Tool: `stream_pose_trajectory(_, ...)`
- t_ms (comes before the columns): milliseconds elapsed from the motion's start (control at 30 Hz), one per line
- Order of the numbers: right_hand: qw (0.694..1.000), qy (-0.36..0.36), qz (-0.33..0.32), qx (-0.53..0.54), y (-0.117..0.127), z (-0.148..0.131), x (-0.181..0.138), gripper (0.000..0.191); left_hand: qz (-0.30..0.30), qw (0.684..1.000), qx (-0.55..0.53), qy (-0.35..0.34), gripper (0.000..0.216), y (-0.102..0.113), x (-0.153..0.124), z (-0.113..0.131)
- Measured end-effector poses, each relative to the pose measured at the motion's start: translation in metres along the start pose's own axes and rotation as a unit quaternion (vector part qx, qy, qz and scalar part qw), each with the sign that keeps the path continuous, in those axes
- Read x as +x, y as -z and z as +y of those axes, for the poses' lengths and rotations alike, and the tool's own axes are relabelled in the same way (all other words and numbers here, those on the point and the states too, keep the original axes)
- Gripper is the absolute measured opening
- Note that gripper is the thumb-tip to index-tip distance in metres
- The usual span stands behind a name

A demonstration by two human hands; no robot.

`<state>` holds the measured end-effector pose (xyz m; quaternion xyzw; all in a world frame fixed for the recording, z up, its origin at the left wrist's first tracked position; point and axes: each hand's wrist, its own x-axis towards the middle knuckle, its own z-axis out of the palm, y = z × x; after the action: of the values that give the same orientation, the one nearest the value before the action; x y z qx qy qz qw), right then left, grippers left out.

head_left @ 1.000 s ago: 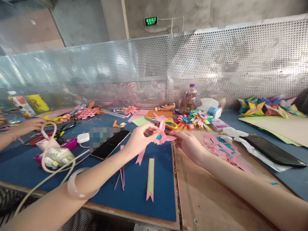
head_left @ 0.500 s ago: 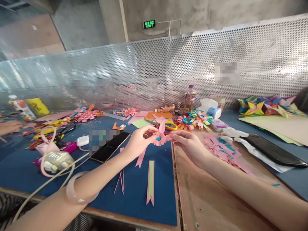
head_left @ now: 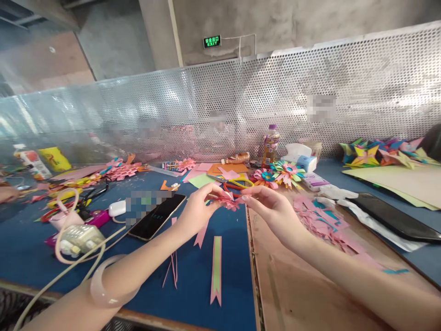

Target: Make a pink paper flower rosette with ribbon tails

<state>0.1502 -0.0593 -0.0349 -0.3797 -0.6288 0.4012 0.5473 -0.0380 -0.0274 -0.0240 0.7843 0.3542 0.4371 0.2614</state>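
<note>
- The mesh screen (head_left: pixel 310 92) runs along the far edge of the table, behind everything else.
- The blue mat (head_left: pixel 34 248) covers the table left of the pink flower, and a bare wooden board (head_left: pixel 292 294) lies right of it.
- A black tablet (head_left: pixel 392 218) rests far right of the flower, on white wrapping.
- A phone (head_left: pixel 156 216) lies face up on the mat, left of the flower and just below the left hand's wrist line.
- The left hand (head_left: pixel 196 209) is mostly closed, thumb and fingertips pinching the flower's left side; a pale bangle (head_left: pixel 110 285) sits on that forearm.
- The right hand (head_left: pixel 275 209) is likewise nearly closed, pinching the flower's right edge.
- A pink-and-green strip (head_left: pixel 216 264) lies on the mat directly below the flower.
- The bottle (head_left: pixel 271 145) stands beyond the flower, near the screen.
- The pink flower (head_left: pixel 227 201) is held between both hands, lifted clear of the mat, above the mat's right edge.
</note>
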Motion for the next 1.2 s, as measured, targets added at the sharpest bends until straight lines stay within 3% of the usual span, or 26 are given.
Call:
stream_pose_trajectory(333,0.979,0.147,-0.006,-0.140,-0.003,-0.004,-0.011,0.016,0.054,0.997,0.011,-0.048,0.005,0.001,-0.002,0.003)
stream_pose_trajectory(567,0.922,0.271,0.004,-0.277,-0.002,0.003,-0.009,0.027,0.059,0.995,0.002,-0.076,0.006,0.002,-0.005,0.003)
stream_pose_trajectory(767,0.880,0.311,0.027,-0.358,0.002,0.013,-0.003,0.029,0.055,0.989,0.024,-0.133,0.011,0.002,-0.007,0.003)
stream_pose_trajectory(933,0.863,0.337,0.024,-0.375,0.003,0.014,-0.006,0.026,0.053,0.980,0.045,-0.184,0.016,0.001,-0.008,0.007)
stream_pose_trajectory(1200,0.848,0.367,0.034,-0.380,0.004,0.013,-0.009,0.020,0.037,0.977,0.045,-0.203,0.014,0.002,-0.011,0.009)
